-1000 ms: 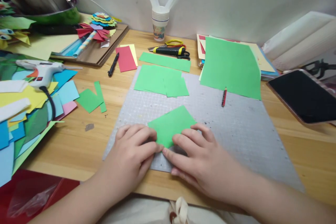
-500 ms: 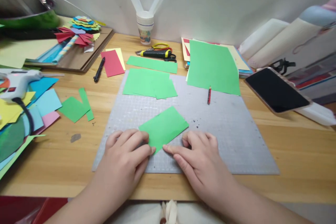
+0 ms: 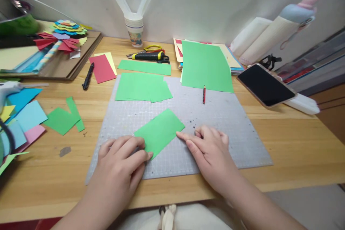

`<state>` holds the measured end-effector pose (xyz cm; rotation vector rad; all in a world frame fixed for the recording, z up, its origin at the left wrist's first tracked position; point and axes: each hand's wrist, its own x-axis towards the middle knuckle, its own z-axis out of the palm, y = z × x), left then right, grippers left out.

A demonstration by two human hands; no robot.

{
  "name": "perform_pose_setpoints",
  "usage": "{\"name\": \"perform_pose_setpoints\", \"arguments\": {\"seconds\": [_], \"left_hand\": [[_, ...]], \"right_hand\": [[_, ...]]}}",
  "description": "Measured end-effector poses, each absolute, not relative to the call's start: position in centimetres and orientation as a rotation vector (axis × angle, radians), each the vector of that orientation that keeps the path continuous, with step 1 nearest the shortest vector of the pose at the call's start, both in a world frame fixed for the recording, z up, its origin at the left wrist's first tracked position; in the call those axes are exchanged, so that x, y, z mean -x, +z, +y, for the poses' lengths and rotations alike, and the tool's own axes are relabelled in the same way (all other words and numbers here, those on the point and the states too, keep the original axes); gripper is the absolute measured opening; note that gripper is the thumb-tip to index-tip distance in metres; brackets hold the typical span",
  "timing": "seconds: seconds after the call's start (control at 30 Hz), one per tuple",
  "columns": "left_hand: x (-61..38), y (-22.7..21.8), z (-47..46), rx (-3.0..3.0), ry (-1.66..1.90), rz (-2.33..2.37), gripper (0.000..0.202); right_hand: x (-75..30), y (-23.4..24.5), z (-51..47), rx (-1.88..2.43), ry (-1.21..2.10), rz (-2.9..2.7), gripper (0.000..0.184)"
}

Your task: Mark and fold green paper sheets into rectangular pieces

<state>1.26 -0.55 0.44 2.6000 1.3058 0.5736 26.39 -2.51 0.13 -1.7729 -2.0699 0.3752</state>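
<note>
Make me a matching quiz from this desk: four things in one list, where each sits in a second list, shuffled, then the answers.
1 small green paper
2 red pencil
3 black pen
4 phone

A beside the red card, on bare wood
B right of the cutting mat, off it
C between the left hand and right hand, at their fingertips
D on the mat below the large green sheet

Pairs: 1-C, 2-D, 3-A, 4-B

The only view comes from a camera on the head. It looks forward and down, close above the left hand (image 3: 120,167) and the right hand (image 3: 211,151). Beyond the hands, it faces the desk (image 3: 296,143) and the wall (image 3: 215,3).
</note>
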Motion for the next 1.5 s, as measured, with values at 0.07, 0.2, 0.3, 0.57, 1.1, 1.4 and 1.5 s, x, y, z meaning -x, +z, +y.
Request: {"name": "perform_pose_setpoints", "arguments": {"seconds": [0.07, 0.2, 0.3, 0.57, 1.1, 1.4, 1.5], "left_hand": [[-1.2, 0.4, -0.5, -2.602, 0.580, 1.293, 0.020], [-1.1, 0.3, -0.5, -2.579, 0.583, 1.281, 0.021], [-1.0, 0.3, -0.6, -2.541, 0.598, 1.300, 0.024], [-0.9, 0.4, -0.6, -2.522, 0.610, 1.322, 0.027], [-0.4, 0.1, -3.4, -2.589, 0.754, 1.314, 0.026], [-0.6, 0.3, -3.1, -2.611, 0.788, 1.274, 0.025], [-0.7, 0.3, -3.0, -2.612, 0.813, 1.264, 0.024]], "right_hand": [[-27.0, 0.0, -2.2, 1.789, 0.311, -2.071, 0.033], [-27.9, 0.0, -1.6, 1.852, 0.268, -2.064, 0.033], [-28.1, 0.1, -1.3, 1.877, 0.304, -2.097, 0.033], [-24.8, 2.7, 0.7, 1.391, 0.479, -2.350, 0.016], [-21.5, 3.5, 4.3, 1.208, 0.944, -2.678, 0.009], [-20.9, 3.1, 3.9, 1.305, 0.831, -2.618, 0.007], [-20.9, 3.1, 3.8, 1.329, 0.841, -2.611, 0.007]]}}
